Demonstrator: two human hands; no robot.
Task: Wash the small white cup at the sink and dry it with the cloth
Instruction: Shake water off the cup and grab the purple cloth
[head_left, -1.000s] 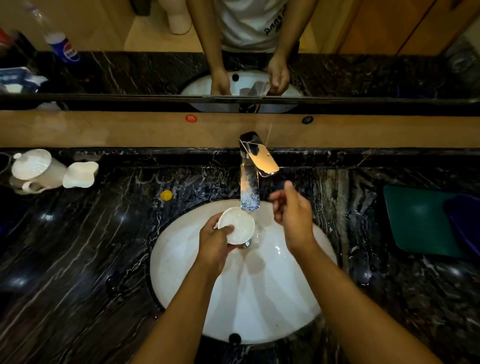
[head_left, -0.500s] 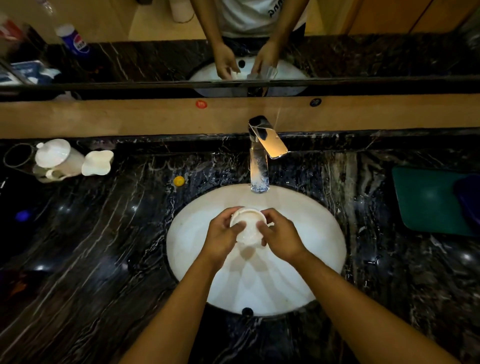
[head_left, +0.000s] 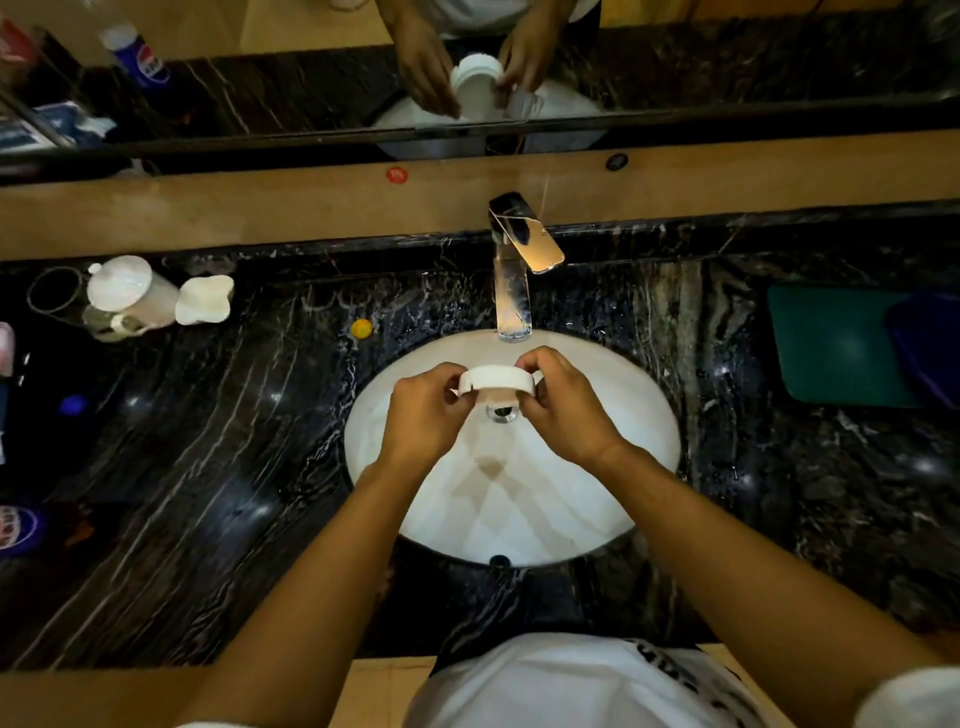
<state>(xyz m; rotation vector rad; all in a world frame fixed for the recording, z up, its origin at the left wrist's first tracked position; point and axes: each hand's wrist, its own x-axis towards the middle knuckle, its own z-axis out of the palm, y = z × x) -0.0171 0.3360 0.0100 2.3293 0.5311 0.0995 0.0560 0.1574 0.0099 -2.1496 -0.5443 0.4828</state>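
Note:
The small white cup (head_left: 496, 378) is held over the white sink basin (head_left: 613, 415), just in front of the chrome tap (head_left: 514, 291) and above the drain (head_left: 501, 413). It is tipped so I see mostly its side and rim. My left hand (head_left: 423, 415) grips its left side with curled fingers, and my right hand (head_left: 566, 402) grips its right side. No water stream shows under the spout. A green cloth (head_left: 836, 345) lies flat on the counter to the right of the basin.
The counter is dark marble (head_left: 208, 467). At the left stand a white lidded pot (head_left: 127, 296) and a white dish (head_left: 204, 300); a small yellow item (head_left: 362, 328) lies nearer the basin. A dark blue object (head_left: 930, 348) overlaps the cloth. A mirror runs along the back.
My right hand came down from near the tap and took the cup's right side. The cup moved from the left hand alone to both hands and tipped onto its side.

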